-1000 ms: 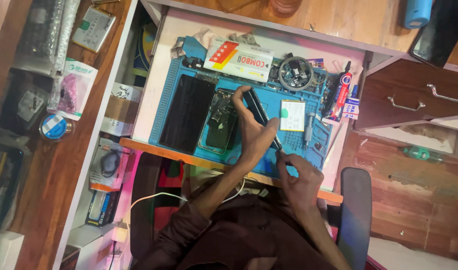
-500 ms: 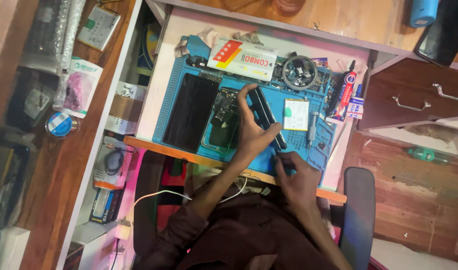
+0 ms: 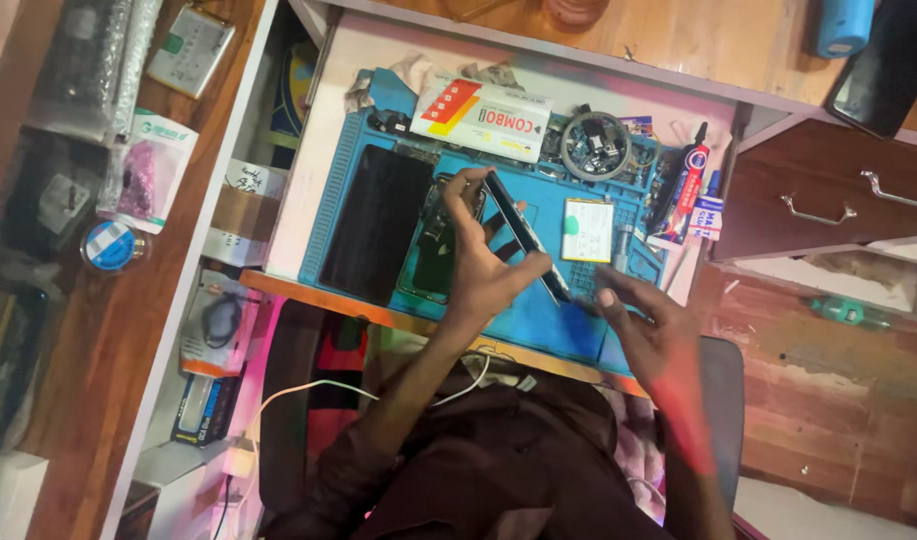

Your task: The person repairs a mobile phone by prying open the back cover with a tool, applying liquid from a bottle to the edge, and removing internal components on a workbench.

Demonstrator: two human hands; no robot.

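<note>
Phone frame (image 3: 523,237), thin, dark, tilted edge-on between left hand (image 3: 488,275) and right hand (image 3: 643,325).

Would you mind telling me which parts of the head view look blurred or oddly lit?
Head view: the right hand is smeared by motion; the left hand on the dark phone part is sharper; a pink colour cast tints the desk edge.

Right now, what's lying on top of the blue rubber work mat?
On the blue rubber work mat lie a black glass screen panel, an opened phone body and a white-green battery. The left hand covers the mat beneath it.
</note>
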